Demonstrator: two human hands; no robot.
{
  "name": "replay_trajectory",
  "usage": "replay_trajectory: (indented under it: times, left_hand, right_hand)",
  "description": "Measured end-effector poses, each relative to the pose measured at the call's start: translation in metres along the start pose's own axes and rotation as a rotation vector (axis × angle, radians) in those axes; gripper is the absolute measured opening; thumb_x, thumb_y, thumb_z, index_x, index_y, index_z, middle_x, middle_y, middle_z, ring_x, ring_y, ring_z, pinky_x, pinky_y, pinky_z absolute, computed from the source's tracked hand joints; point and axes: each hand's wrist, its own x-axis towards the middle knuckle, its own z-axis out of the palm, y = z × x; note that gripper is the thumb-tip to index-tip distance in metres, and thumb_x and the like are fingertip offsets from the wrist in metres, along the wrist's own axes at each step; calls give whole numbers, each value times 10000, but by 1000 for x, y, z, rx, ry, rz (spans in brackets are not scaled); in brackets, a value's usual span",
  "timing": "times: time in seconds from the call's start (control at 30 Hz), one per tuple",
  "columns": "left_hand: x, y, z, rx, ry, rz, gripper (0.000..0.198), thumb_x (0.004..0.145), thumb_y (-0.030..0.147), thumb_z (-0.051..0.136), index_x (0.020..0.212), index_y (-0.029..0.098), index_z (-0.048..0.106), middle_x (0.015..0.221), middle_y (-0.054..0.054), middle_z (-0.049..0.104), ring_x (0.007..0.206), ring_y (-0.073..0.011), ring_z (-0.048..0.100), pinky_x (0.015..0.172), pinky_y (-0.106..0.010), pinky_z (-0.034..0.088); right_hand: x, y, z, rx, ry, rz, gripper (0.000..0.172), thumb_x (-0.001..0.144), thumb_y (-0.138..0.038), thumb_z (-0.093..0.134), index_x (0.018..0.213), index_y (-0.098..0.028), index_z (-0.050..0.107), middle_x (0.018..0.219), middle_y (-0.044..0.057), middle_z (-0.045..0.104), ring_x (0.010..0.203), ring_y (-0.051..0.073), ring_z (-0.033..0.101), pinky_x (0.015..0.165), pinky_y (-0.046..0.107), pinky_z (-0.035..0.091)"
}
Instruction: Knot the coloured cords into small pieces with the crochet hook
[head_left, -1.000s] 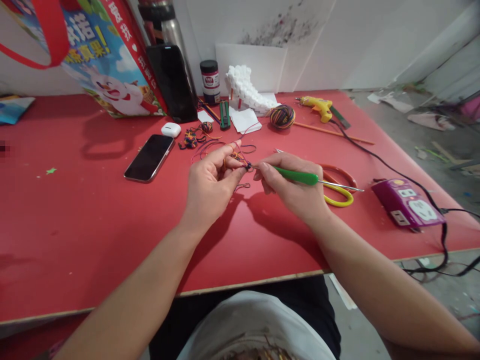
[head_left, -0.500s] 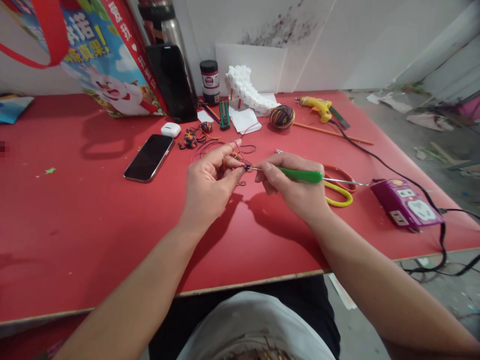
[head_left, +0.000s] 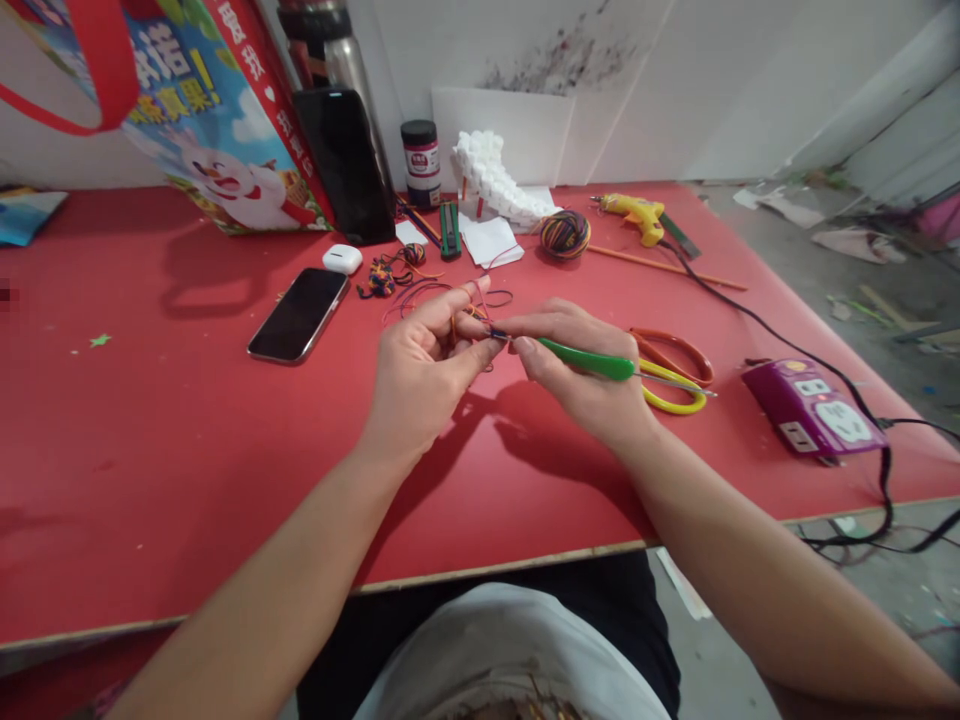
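Between the thumb and fingers of my left hand [head_left: 427, 365] is pinched a small dark piece of crocheted yarn [head_left: 496, 333], with a strand running up over the raised index finger. My right hand [head_left: 581, 360] grips a crochet hook [head_left: 592, 359] with a green handle; its metal rear end points right over the scissors. The hook's tip meets the yarn at my left fingertips and is mostly hidden there. Loose multicoloured yarn [head_left: 427, 290] lies behind my left hand. A wound yarn ball [head_left: 565, 235] sits farther back.
Scissors with orange and yellow handles [head_left: 675, 405] lie beside my right hand. A purple power socket [head_left: 814, 408] with black cables stands at right. Farther back are a yellow glue gun [head_left: 634, 215], a white bumpy object [head_left: 499, 180] and a jar [head_left: 421, 165]. A phone [head_left: 300, 315] lies left.
My right hand has moved slightly left, closer to my left fingertips, bringing the hook with it. The hook's handle now slants a little more downward to the right.
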Motion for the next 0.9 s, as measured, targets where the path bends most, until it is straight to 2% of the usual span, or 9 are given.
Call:
replay_trajectory:
  times: [0.13, 0.27, 0.4, 0.57, 0.7, 0.9]
  left_hand:
    - [0, -1, 0, -49, -25, -32, 444, 670, 172, 895, 1109, 198, 832, 759, 26, 688, 717, -115, 620, 704, -246, 532]
    - [2, -2, -3, -142, -59, -94, 422, 640, 156, 901, 1057, 185, 841, 783, 23, 665, 727, -106, 626, 701, -234, 534]
    - [3, 0, -4, -182, -66, -163, 403, 608, 146, 913, 1005, 178, 852, 776, 18, 666, 730, -108, 645, 707, -235, 558]
    - [2, 4, -3, -198, -42, -146, 442, 564, 88, 899, 993, 186, 850, 720, 38, 669, 667, -98, 632, 642, -224, 552]
    - [2, 5, -2, -188, -21, -122, 403, 582, 73, 875, 968, 180, 834, 723, 38, 689, 632, -90, 625, 624, -228, 554]
    - [1, 5, -2, -145, -26, -102, 370, 624, 84, 847, 980, 181, 823, 735, 32, 684, 616, -91, 620, 612, -237, 544]
  right_hand:
    - [0, 1, 0, 51, 27, -12, 160, 1012, -284, 687, 1015, -250, 843, 872, 56, 775, 704, 167, 664, 694, 346, 581]
    - [1, 4, -3, 169, 0, 51, 187, 1025, -314, 678, 1025, -233, 847, 795, 27, 740, 582, 123, 595, 588, 305, 543]
    - [2, 4, -4, 235, -28, 81, 182, 1018, -271, 678, 1026, -225, 854, 780, 19, 729, 599, 121, 611, 581, 296, 537]
    - [0, 4, -3, 249, 13, 129, 153, 999, -259, 695, 1030, -229, 842, 806, 15, 750, 562, 107, 592, 553, 285, 520]
    - [-1, 4, -2, 229, 19, 167, 159, 996, -328, 707, 1015, -231, 832, 792, 17, 755, 547, 109, 585, 542, 289, 526]
    - [1, 2, -2, 368, 36, 212, 238, 962, -420, 750, 960, -198, 838, 692, 6, 718, 529, 110, 589, 476, 260, 479]
